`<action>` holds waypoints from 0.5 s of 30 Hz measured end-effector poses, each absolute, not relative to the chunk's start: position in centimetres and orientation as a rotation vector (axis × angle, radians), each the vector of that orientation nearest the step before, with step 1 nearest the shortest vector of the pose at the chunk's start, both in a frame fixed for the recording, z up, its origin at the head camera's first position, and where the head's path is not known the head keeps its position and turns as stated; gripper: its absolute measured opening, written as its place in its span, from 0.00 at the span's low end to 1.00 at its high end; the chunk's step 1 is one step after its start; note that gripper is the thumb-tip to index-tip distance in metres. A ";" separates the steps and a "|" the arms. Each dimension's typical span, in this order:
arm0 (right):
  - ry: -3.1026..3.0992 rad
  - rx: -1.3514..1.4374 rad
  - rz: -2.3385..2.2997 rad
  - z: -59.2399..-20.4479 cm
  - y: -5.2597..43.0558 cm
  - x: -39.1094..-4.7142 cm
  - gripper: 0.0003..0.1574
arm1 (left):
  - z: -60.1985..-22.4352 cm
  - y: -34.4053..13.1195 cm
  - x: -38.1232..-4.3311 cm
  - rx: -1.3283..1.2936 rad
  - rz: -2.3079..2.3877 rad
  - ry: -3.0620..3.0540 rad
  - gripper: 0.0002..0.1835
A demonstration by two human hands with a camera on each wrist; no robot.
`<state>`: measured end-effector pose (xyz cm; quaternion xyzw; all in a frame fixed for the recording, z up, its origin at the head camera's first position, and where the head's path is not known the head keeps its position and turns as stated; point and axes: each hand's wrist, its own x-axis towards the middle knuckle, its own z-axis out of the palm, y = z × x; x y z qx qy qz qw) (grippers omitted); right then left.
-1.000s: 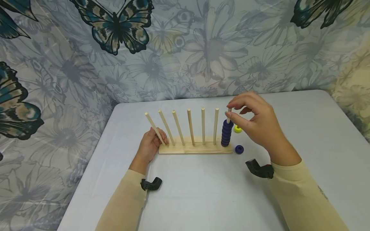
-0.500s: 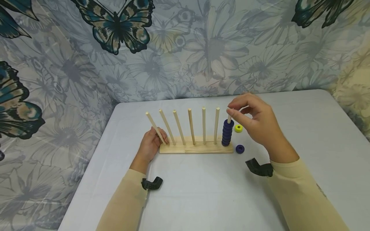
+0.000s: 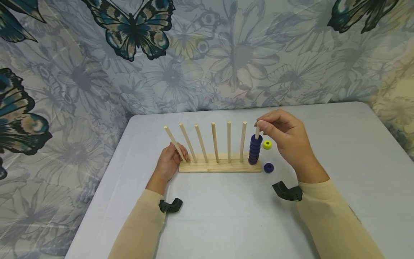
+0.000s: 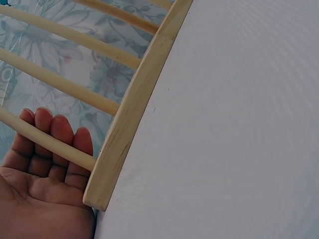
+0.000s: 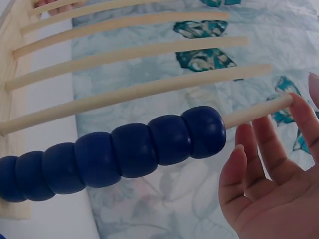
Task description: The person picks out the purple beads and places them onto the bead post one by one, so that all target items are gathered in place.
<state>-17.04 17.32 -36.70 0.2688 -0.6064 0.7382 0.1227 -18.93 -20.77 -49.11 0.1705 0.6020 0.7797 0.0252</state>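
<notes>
A wooden peg rack (image 3: pixel 220 167) stands on the table with a row of upright pegs. Dark blue beads (image 3: pixel 254 149) are stacked on its rightmost peg (image 5: pixel 256 112), whose top sticks out bare. My right hand (image 3: pixel 286 140) is at that peg top; in the right wrist view one fingertip touches the tip, the thumb stands apart at the frame edge, and no bead is held. My left hand (image 3: pixel 168 162) holds the rack's left end, its fingers (image 4: pixel 62 132) bent behind the leftmost peg (image 4: pixel 47 142). The left thumb is hidden in the left wrist view.
One loose dark blue bead (image 3: pixel 268 168) lies just right of the rack. Behind it, a yellow bead (image 3: pixel 267 144) rests near the right hand. The white-covered table (image 3: pixel 213 216) meets a wall with floral and butterfly print (image 3: pixel 194 79).
The right hand has come down slightly at the peg top, its fingers staying near the tip. The left hand, rack, stacked beads and loose beads look unchanged.
</notes>
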 end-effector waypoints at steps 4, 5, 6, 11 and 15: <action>-1.815 0.747 2.165 -36.7 17.8 -16.7 0.07 | -49.1 -20.6 -19.0 0.520 2.409 1.876 0.35; -1.836 0.737 2.168 -36.6 18.0 -16.6 0.07 | -49.1 -20.5 -19.0 0.513 2.411 1.880 0.35; -1.871 0.728 2.158 -36.5 18.2 -16.6 0.08 | -49.1 -20.5 -19.0 0.513 2.410 1.886 0.35; -2.047 0.821 2.074 -36.7 19.0 -16.0 0.17 | -49.2 -20.7 -18.9 0.499 2.419 1.888 0.35; -2.130 0.950 2.014 -37.6 20.1 -15.4 0.27 | -49.2 -20.7 -19.0 0.512 2.403 1.882 0.36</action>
